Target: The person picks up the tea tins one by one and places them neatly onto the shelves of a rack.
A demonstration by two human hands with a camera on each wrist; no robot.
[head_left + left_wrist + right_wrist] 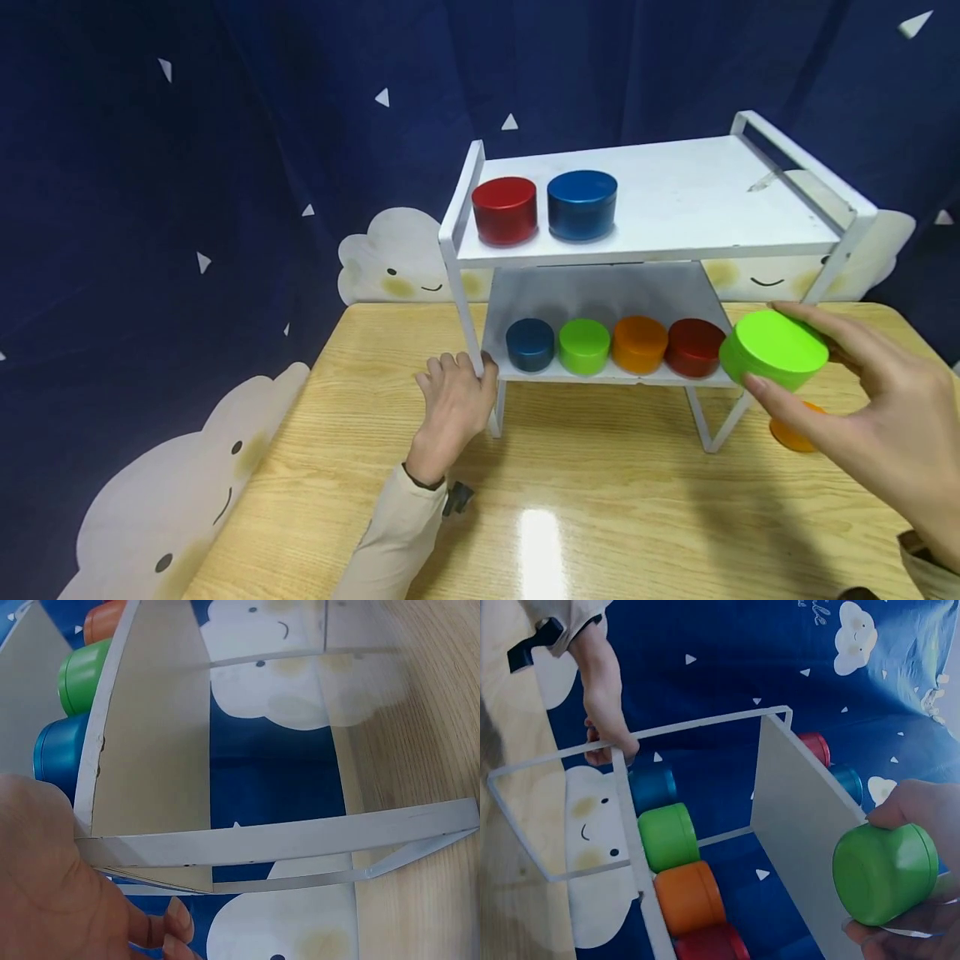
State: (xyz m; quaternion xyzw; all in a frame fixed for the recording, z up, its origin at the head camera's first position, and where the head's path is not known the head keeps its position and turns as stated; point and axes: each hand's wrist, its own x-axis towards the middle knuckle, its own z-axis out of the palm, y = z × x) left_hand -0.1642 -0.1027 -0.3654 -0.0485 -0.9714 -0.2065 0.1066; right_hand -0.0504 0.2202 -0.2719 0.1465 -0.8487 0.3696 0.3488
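My right hand (892, 408) pinches a bright green round tin (776, 348) between thumb and fingers, off the right front of a white two-tier rack (682, 187). The right wrist view shows this tin (881, 874) tilted, beside the upper shelf. My left hand (453, 402) grips the rack's left leg at the corner of the lower shelf, thumb in front and fingers round the outer side. Blue (530, 344), green (584, 346), orange (640, 344) and dark red (694, 347) tins stand in a row along the lower shelf's front edge.
On the upper shelf, a red tin (505, 211) and a blue tin (582, 206) stand at the left. An orange tin (793, 432) sits on the wooden table (600, 483), partly behind my right hand. A dark blue curtain (300, 125) with clouds hangs behind.
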